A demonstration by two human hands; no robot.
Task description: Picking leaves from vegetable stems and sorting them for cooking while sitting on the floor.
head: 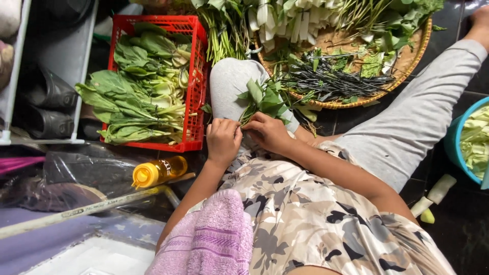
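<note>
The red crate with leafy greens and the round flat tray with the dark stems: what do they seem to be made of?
The red crate looks like moulded plastic: uniform glossy colour and a regular lattice of openings in its walls. The round flat tray appears to be woven bamboo or a similar plant fibre: tan, matt strips in a basket weave with a bound rim.

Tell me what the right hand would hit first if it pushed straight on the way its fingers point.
The right hand points toward the left hand, and their fingertips already nearly touch around the leafy green sprig, so it would probably meet the left hand's fingers first; depth is hard to judge.
</note>
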